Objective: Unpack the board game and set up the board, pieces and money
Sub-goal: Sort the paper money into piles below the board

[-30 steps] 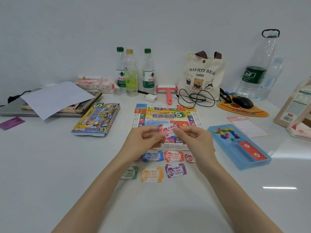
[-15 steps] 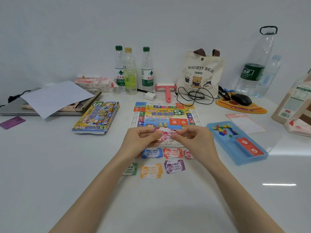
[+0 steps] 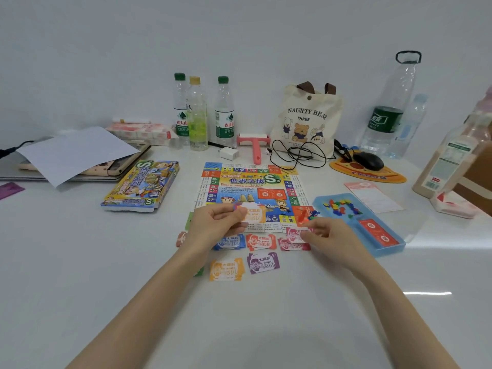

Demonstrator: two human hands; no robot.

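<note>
Head view. The board [image 3: 253, 187] lies flat at the middle of the desk [image 3: 106, 275]. The box [image 3: 141, 186] is off its left edge and the blue tray [image 3: 394, 247] off its right. Along the board's near edge the money is sorted by colour. The blue pile [image 3: 230, 242], red pile [image 3: 259, 242] and pink pile [image 3: 292, 246] make one row. The orange pile [image 3: 226, 270] and purple pile [image 3: 263, 262] sit closer to the desk's near edge.

The left hand [image 3: 215, 225] is over the board's near-left corner, fingers curled round a small stack [image 3: 253, 214] of notes with the thumb on top. The top note looks orange.

The right hand [image 3: 330, 238] is by the board's near-right corner. Its thumb and forefinger appear to pinch the right end of a pink note [image 3: 294, 231], and the other fingers are loosely curled.

That note hangs just over the pink pile, its long axis running left to right, in line with the pile and the board's near edge. The pile lies under and slightly left of the fingertips. Likely the right hand only has to lower and let go. The orange pile lies nearer the left hand, towards the desk's near edge.
</note>
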